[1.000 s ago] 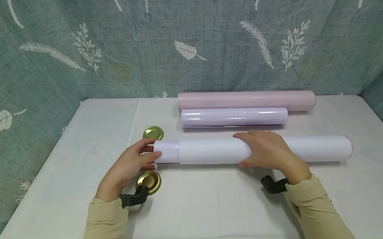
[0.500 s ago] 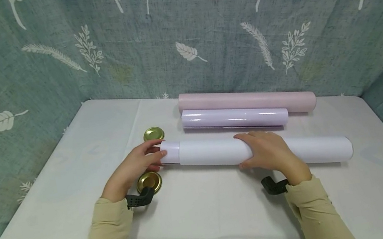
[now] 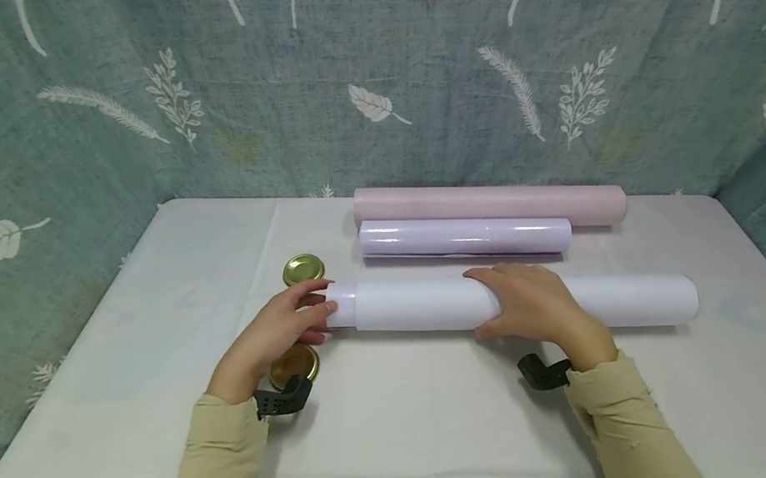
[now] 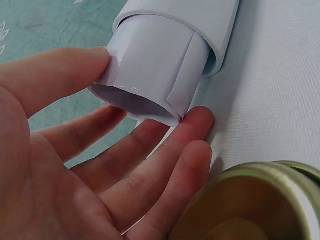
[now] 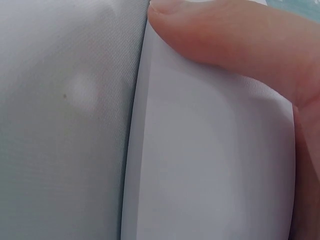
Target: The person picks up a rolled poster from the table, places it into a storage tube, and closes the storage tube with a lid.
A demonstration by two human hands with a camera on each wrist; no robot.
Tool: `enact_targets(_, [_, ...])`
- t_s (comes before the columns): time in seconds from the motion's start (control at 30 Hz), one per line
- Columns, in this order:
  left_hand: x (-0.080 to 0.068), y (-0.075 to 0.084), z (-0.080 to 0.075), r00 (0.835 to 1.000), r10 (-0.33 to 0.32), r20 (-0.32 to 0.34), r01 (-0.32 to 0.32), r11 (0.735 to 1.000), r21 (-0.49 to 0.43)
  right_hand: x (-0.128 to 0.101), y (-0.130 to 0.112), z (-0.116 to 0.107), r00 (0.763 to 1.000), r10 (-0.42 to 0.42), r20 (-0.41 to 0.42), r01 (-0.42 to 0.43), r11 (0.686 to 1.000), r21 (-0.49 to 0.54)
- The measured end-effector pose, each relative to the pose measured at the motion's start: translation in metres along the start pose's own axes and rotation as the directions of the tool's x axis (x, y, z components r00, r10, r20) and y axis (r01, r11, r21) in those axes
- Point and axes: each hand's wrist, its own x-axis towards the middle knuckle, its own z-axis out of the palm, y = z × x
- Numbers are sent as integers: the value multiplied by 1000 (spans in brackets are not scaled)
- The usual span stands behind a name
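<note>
A long white tube (image 3: 416, 303) lies across the table, slightly slanted. Out of its left end pokes a short length of a pale lilac paper roll (image 4: 150, 57), hollow, with an overlapping edge along its side. My left hand (image 3: 275, 329) holds this roll by its outer end, thumb on one side and fingertips on the other, as the left wrist view shows. My right hand (image 3: 534, 302) grips the white tube around its middle from above. In the right wrist view the thumb (image 5: 215, 30) lies across the white surface.
Two gold lids lie by my left hand: one lid (image 3: 303, 268) behind it, the other lid (image 3: 293, 365) in front, partly covered by the wrist camera. Behind the white tube rest a glossy lilac roll (image 3: 465, 237) and a longer pink roll (image 3: 491, 204), near the patterned curtain (image 3: 359, 48).
My left hand has moved to the right, and the lilac roll has slid further into the white tube, so less of it shows. The right hand keeps its place on the tube.
</note>
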Motion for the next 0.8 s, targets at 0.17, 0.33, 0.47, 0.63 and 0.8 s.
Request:
enact_targets(0.17, [2, -1, 0, 1000, 10, 7, -10, 1000, 5, 1, 0, 1, 1000, 6, -1, -6, 1000, -5])
enact_targets(0.33, [5, -2, 4, 999, 30, 16, -30, 1000, 0, -1, 2, 0, 1000, 9, -6, -9, 1000, -16])
enact_targets(0.47, [6, -3, 7, 999, 35, 21, -35, 999, 0, -1, 3, 0, 1000, 6, -4, -6, 1000, -19])
enact_targets(0.63, [4, -3, 6, 999, 44, 12, -44, 999, 12, 1, 2, 2, 1000, -8, -4, 8, 1000, -17])
enact_targets(0.8, [3, -1, 5, 997, 66, 34, -66, 998, 12, 0, 1, 1, 1000, 0, 1, 0, 1000, -13])
